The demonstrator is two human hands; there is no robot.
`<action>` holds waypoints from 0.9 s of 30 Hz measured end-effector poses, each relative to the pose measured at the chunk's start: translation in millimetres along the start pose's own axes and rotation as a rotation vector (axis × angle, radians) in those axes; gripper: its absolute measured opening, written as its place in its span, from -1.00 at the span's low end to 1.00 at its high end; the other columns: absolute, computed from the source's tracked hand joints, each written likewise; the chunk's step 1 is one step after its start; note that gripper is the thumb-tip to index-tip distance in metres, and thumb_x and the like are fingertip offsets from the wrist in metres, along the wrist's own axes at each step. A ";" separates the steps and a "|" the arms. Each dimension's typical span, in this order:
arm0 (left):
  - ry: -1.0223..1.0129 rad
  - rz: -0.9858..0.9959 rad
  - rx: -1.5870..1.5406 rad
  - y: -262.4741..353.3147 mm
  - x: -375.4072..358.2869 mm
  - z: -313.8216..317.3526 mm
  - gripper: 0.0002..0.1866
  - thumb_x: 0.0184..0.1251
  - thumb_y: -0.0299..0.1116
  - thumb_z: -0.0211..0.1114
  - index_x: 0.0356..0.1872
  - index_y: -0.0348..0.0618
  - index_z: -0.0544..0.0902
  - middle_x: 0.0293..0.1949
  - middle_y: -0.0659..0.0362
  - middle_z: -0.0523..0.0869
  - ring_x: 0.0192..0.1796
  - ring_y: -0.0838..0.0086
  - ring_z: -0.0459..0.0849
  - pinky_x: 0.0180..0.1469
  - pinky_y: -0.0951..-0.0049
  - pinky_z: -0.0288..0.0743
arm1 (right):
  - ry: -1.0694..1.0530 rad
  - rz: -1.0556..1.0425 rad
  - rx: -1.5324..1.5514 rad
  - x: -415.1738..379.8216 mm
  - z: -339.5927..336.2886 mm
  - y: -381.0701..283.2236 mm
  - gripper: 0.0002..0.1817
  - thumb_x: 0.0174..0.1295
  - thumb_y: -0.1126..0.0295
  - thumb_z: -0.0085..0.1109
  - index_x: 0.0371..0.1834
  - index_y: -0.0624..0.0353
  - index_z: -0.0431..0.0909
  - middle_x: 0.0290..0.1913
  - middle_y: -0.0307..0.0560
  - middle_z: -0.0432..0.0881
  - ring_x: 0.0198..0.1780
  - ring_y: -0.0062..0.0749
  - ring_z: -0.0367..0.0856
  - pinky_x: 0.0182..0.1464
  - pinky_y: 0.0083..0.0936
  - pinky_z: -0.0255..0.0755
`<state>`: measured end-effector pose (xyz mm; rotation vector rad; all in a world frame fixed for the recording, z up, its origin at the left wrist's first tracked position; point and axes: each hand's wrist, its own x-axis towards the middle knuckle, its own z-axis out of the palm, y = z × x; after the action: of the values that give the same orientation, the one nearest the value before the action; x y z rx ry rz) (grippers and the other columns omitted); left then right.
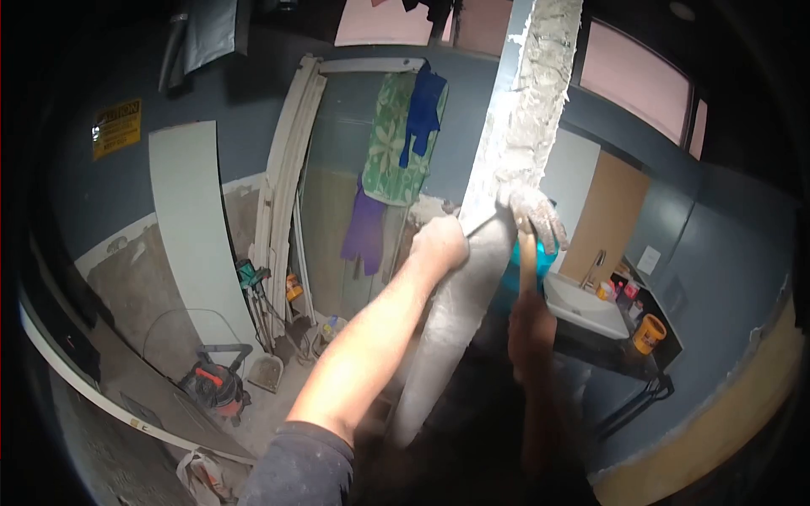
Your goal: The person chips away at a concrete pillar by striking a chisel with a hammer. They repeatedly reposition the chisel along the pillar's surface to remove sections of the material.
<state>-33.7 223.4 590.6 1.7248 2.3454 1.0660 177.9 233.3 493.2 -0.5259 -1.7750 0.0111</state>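
Observation:
In the head view a narrow column (460, 295) runs up the middle, smooth and grey below, with thick wet plaster (540, 93) above. My left hand (440, 244) is closed at its left edge on a flat trowel-like blade (483, 223), which lies across the column where rough plaster meets smooth. On the right, in shadow, my right hand (531, 325) is closed around a pale stick-like handle (527, 261). A plaster-smeared hand (537, 216) rests by the column's right edge, apparently another person's. Something teal (540, 261) shows behind it.
A white sink (586, 304) with an orange tub (649, 334) stands right. At left are a red-and-black vacuum (218, 384), a dustpan (266, 373) and a leaning white panel (198, 219). A green towel (395, 139) hangs over a glass panel behind.

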 end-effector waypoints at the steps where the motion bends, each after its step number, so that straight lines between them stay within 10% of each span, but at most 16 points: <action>1: -0.013 -0.009 -0.010 -0.1 -3.3 2.0 -0.67 0.32 -0.39 0.16 0.04 -0.28 0.70 0.06 -0.16 0.73 0.17 0.05 0.71 0.22 0.12 0.58 | -0.074 0.335 0.178 -6.5 -12.2 -20.2 -0.60 0.56 0.11 -0.10 -0.22 0.27 0.48 -0.51 0.05 0.48 -0.57 -0.04 0.49 -0.49 -0.23 0.35; 5: -0.010 -0.019 -0.027 4.7 -5.7 -4.0 -0.67 0.33 -0.38 0.15 0.03 -0.27 0.70 0.06 -0.16 0.74 0.17 0.05 0.71 0.23 0.11 0.57 | 0.126 0.306 0.734 19.7 -41.9 -60.8 -0.38 0.47 -0.21 -0.06 -0.23 0.27 0.46 -0.50 -0.19 0.44 -0.55 -0.60 0.36 -0.52 -0.63 0.21; 9: 0.013 -0.010 -0.039 1.8 -6.6 -1.8 -0.67 0.31 -0.39 0.15 0.02 -0.29 0.70 0.04 -0.17 0.74 0.15 0.02 0.71 0.22 0.10 0.57 | 0.263 -0.054 0.837 40.1 -59.9 -89.8 -0.33 0.43 -0.25 -0.05 -0.18 0.31 0.42 -0.49 -0.13 0.45 -0.53 -0.51 0.40 -0.51 -0.58 0.26; 12: 0.008 -0.003 -0.040 2.4 -5.4 -1.1 -0.67 0.30 -0.39 0.15 0.00 -0.30 0.71 0.02 -0.19 0.74 0.15 0.01 0.71 0.21 0.09 0.58 | 0.321 0.212 0.843 24.9 -25.4 -44.8 -0.52 0.49 -0.04 -0.02 -0.14 0.27 0.45 -0.49 -0.10 0.48 -0.52 -0.46 0.43 -0.51 -0.51 0.31; 14: -0.004 0.009 -0.039 2.8 -5.1 -2.4 -0.67 0.30 -0.38 0.15 -0.02 -0.31 0.72 0.01 -0.20 0.74 0.14 0.00 0.72 0.19 0.09 0.59 | 0.147 -0.245 -0.405 12.4 -0.4 18.3 -0.72 0.52 0.22 -0.06 -0.07 0.25 0.47 -0.45 -0.11 0.53 -0.51 -0.43 0.46 -0.52 -0.43 0.36; 18: 0.015 0.000 -0.023 3.7 1.2 -7.2 -0.67 0.29 -0.38 0.16 -0.02 -0.32 0.71 0.02 -0.21 0.74 0.13 0.00 0.72 0.18 0.09 0.59 | 0.097 -0.541 -0.638 0.2 -4.4 20.7 -0.79 0.51 0.32 -0.04 -0.09 0.25 0.49 -0.45 -0.14 0.58 -0.52 -0.45 0.49 -0.50 -0.38 0.39; 20: 0.005 0.002 -0.002 3.5 -1.4 -1.5 -0.67 0.29 -0.36 0.17 -0.02 -0.32 0.71 0.01 -0.21 0.74 0.13 0.00 0.72 0.18 0.10 0.59 | 0.047 0.512 0.491 -3.0 -34.5 -24.8 -0.73 0.53 0.23 -0.03 -0.15 0.25 0.49 -0.50 -0.21 0.52 -0.56 -0.51 0.43 -0.53 -0.42 0.34; 24: 0.058 0.033 -0.005 -1.9 3.6 4.5 -0.58 0.27 -0.18 0.37 -0.12 -0.42 0.69 -0.12 -0.27 0.75 0.02 -0.06 0.74 0.10 0.09 0.62 | 0.287 0.215 0.835 34.1 -69.1 -83.7 -0.22 0.30 -0.37 0.01 -0.22 0.35 0.44 -0.50 -0.11 0.40 -0.55 -0.50 0.35 -0.50 -0.55 0.24; 27: 0.065 0.033 -0.016 -1.4 2.8 4.4 -0.59 0.26 -0.19 0.36 -0.12 -0.43 0.69 -0.12 -0.27 0.75 0.03 -0.05 0.74 0.10 0.09 0.62 | 0.258 0.021 0.911 52.3 -74.6 -96.3 -0.27 0.32 -0.32 0.02 -0.19 0.33 0.42 -0.41 -0.08 0.45 -0.54 -0.46 0.36 -0.48 -0.50 0.28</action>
<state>-34.1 227.8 587.5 1.7558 2.3468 1.1599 204.8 145.6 588.9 0.1176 -1.3271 0.7001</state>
